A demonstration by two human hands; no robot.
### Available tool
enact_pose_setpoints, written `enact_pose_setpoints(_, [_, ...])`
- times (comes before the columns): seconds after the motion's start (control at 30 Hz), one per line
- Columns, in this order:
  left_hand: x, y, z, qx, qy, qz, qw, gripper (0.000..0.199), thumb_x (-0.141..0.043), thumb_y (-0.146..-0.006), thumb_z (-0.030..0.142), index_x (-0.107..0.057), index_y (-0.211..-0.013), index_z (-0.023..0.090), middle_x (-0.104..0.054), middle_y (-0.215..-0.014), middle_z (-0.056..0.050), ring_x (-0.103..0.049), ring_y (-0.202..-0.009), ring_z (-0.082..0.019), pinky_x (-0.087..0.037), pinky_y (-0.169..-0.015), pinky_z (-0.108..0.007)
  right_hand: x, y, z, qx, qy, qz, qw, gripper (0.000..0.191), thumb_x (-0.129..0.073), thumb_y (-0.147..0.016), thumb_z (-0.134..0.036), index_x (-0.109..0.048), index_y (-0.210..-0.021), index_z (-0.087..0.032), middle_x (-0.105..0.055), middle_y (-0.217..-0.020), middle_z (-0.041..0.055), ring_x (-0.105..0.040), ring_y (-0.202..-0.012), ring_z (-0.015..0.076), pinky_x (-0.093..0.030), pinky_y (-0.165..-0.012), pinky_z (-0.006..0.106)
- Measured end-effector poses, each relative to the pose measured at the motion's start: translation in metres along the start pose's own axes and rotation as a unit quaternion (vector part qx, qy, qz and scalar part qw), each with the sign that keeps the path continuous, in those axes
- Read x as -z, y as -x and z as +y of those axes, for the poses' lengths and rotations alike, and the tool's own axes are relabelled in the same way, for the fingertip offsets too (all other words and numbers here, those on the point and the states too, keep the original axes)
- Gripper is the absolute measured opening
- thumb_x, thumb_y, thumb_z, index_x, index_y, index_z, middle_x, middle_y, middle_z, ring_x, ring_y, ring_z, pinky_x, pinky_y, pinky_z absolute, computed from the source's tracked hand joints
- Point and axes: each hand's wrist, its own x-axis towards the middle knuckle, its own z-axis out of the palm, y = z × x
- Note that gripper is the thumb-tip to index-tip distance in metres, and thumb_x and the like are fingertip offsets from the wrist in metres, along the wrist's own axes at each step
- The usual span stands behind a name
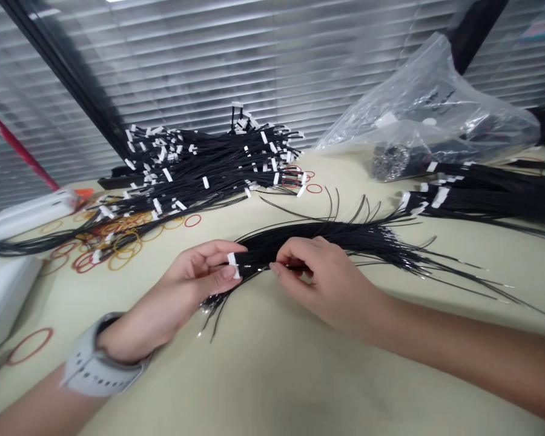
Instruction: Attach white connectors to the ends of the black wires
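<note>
The left hand (pixel 197 275) grips a white connector (pixel 233 264) between thumb and fingers, and the right hand (pixel 318 272) pinches a thin black wire (pixel 266 267) just beside it, both above a loose bundle of black wires (pixel 363 235) on the table (pixel 300 381). Farther back, a clear plastic bag (pixel 485 124) contains shiny small parts (pixel 389 162); its dark handwriting (pixel 438 99) is too blurred to read.

Okay so there's a wide, pale grey, rubbery-looking strap (pixel 84 363) looped around the left wrist (pixel 120 339), with a row of small dark holes (pixel 100 383) punched along it. Far side's hidden from where I'm standing. Left hand (pixel 195 284) and right hand (pixel 324 287) are both bare, forearms (pixel 454 351) too.
</note>
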Motion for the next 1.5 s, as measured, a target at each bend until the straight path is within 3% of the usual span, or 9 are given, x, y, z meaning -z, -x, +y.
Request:
enact_pose_setpoints(0.47, [0.0018,0.0,-0.0024,-0.001,-0.017,-0.016,1.0,0.021,-0.062,-0.078,0.022,-0.058,-0.099,0.021,-0.064,-0.088,0.0,-0.058,-0.077,-0.009,-0.045,-0.068,-0.015,0.0015,-0.0002,0.0015,0.006,0.02,-0.035,0.999,0.013,-0.049,-0.08,-0.014,-0.057,-0.069,-0.016,-0.055,-0.063,-0.0051,-0.043,-0.056,0.0074,-0.03,-0.061,0.025])
enact_pose_setpoints(0.73, [0.0018,0.0016,-0.0008,0.001,-0.014,-0.02,1.0,0.021,-0.063,-0.077,0.021,-0.059,-0.098,0.022,-0.065,-0.081,0.001,-0.057,-0.07,-0.008,-0.044,-0.063,-0.013,0.0003,0.0008,0.0034,0.057,0.06,-0.01,0.997,0.014,-0.045,-0.082,-0.013,-0.056,-0.073,-0.016,-0.057,-0.068,-0.0023,-0.045,-0.059,0.0089,-0.03,-0.063,0.025])
enact_pose_setpoints(1.1, [0.0007,0.002,0.0017,0.011,-0.018,-0.012,1.0,0.023,-0.064,-0.075,0.021,-0.061,-0.098,0.022,-0.066,-0.078,0.0,-0.058,-0.068,-0.009,-0.044,-0.063,-0.016,-0.0012,0.0004,0.0068,0.151,0.07,0.012,0.986,0.017,-0.043,-0.083,-0.013,-0.056,-0.072,-0.014,-0.053,-0.062,-0.0013,-0.045,-0.058,0.0091,-0.029,-0.062,0.025])
enact_pose_setpoints(1.5, [-0.002,0.0051,0.0,0.003,-0.066,-0.014,0.998,0.024,-0.064,-0.075,0.023,-0.061,-0.099,0.022,-0.063,-0.075,0.0,-0.053,-0.064,-0.008,-0.043,-0.06,-0.016,-0.0056,0.0016,0.006,0.144,0.094,0.001,0.985,0.02,-0.038,-0.086,-0.015,-0.054,-0.073,-0.015,-0.053,-0.065,-0.0005,-0.045,-0.059,0.0096,-0.03,-0.064,0.026])
